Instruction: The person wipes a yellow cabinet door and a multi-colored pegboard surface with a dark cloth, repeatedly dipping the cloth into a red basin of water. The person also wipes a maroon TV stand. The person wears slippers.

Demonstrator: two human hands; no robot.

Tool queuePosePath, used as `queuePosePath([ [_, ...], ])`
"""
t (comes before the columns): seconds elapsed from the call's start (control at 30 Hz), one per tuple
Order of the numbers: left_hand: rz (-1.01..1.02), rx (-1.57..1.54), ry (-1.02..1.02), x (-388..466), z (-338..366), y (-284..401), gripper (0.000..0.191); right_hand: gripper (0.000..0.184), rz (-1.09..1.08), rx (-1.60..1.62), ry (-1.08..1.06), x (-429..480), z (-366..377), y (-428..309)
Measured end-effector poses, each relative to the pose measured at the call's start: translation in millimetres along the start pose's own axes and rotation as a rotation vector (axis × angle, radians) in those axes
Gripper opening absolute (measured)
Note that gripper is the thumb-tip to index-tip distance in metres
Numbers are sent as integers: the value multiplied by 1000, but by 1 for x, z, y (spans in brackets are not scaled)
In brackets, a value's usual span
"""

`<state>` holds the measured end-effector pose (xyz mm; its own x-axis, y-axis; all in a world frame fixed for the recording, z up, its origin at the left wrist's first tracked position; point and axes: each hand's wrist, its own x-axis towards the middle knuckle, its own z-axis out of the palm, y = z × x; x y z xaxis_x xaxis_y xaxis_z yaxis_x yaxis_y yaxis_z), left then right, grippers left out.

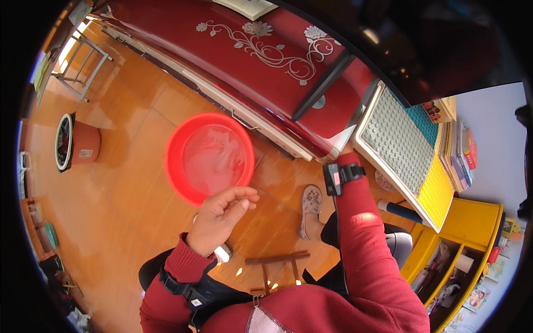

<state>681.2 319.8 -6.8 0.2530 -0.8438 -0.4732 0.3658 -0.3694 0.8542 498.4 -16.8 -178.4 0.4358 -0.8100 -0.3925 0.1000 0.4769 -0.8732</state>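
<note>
My left hand point(222, 214) is held over the near rim of a red plastic basin point(173, 177), fingers loosely curled and holding nothing that I can see. Cloudy, whitish water fills the bottom of the basin, which stands on the tiled floor point(137, 212). My right arm reaches forward to the corner of a glossy red cabinet with a silver flower pattern point(275, 54). Only a small part of my right hand point(347, 149) shows between that corner and a white-framed table with grey studded building plates point(395, 137); its fingers are hidden.
A pinkish bin with a black liner point(86, 143) stands at the left, below a metal-framed stool point(89, 62). Right of me are a yellow shelf unit point(470, 216) and upright books point(458, 154). A wooden stool point(277, 260) is between my legs. A large black screen point(449, 45) hangs at the upper right.
</note>
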Motion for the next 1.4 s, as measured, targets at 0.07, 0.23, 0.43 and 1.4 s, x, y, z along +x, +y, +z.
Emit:
queuePosePath([
  [0.07, 16, 7, -2, 0, -1, -1, 25, 34, -28, -2, 2, 3, 3, -3],
  [0.23, 52, 34, -6, 1, -5, -1, 25, 34, -230, -99, 75, -15, 21, 6],
  [0.43, 40, 121, 43, 6, -8, -5, 26, 34, -424, -101, 204, -23, 64, 14],
  [1.4, 199, 87, 80, -16, -18, 18, 25, 48, -967, -1317, 187, -107, 81, 49],
])
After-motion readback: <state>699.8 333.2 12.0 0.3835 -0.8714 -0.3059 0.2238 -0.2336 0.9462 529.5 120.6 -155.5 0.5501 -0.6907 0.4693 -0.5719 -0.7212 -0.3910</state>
